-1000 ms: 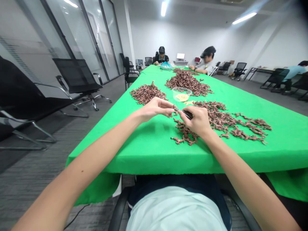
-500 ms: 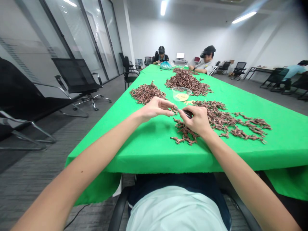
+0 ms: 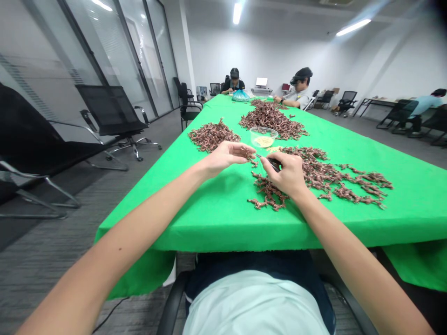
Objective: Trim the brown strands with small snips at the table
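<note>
My left hand (image 3: 226,158) is closed in a pinch on a small brown figurine (image 3: 247,151) above the near part of the table. Its exact shape is too small to make out. Just to the right, my right hand (image 3: 289,174) is wrapped round a dark-handled tool (image 3: 274,164), whose thin metal tip points left at the figurine. Whether tip and figurine touch, I cannot tell. Beneath my right hand lies a small heap of brown figurines (image 3: 268,190), and a wider spread of figurines (image 3: 324,174) reaches out to its right.
A clear plastic bowl (image 3: 256,132) holding pale yellow bits stands beyond my hands, with crumbs (image 3: 274,149) beside it. Figurine piles lie at left (image 3: 213,136) and farther back (image 3: 270,120) on the green cloth (image 3: 209,223). Two people sit at the far end, near a blue bag (image 3: 240,96).
In my left fingers the figurine has turned and shows more now. The tool's tip has drawn slightly away, to the right, so more of its metal shows.
</note>
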Motion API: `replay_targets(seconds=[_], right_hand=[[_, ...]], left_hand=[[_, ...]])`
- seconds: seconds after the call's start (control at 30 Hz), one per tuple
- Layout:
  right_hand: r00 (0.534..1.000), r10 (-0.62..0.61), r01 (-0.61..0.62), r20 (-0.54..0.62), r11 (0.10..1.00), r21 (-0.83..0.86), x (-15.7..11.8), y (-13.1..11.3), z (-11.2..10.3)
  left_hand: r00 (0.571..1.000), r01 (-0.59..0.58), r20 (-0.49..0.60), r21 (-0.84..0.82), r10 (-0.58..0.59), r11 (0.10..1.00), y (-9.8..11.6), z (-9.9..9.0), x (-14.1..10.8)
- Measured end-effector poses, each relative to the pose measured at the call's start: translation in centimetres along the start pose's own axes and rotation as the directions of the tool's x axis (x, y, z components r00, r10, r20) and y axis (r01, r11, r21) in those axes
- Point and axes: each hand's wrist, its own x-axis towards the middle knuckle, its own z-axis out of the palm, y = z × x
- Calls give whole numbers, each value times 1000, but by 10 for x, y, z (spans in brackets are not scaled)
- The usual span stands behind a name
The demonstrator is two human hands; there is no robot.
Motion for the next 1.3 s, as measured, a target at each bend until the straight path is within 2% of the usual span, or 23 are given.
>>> replay_targets(seconds=[0.6, 0.7, 0.83, 0.87, 0.93, 1.03, 1.13, 1.23, 1.3], right_hand=[[993, -60, 59, 99, 998, 13, -2, 0, 1], [991, -59, 56, 122, 998, 32, -2, -1, 0], [991, -39, 33, 132, 998, 47, -1, -3, 0], [990, -37, 32, 138, 999, 44, -1, -4, 0], [988, -43, 37, 151, 998, 45, -1, -4, 0], [985, -63, 52, 158, 996, 73, -1, -5, 0], [985, -64, 51, 158, 995, 84, -1, -5, 0], [982, -67, 54, 176, 995, 78, -1, -4, 0], [979, -69, 56, 194, 996, 72, -1, -4, 0]], left_hand=[[1000, 6, 3, -3, -6, 1000, -1, 2, 1], [991, 100, -87, -13, -101, 995, -1, 2, 3], [909, 365, -242, 66, -340, 929, -6, -3, 4], [892, 403, -261, 88, -369, 911, -7, -5, 4], [887, 421, -260, 111, -382, 900, -10, -8, 4], [902, 406, -219, 139, -372, 903, -15, -13, 5], [896, 401, -307, 253, -320, 880, -20, -25, 10], [870, 385, -473, 472, -141, 793, -24, -44, 13], [827, 396, -561, 603, 16, 692, -25, -60, 13]])
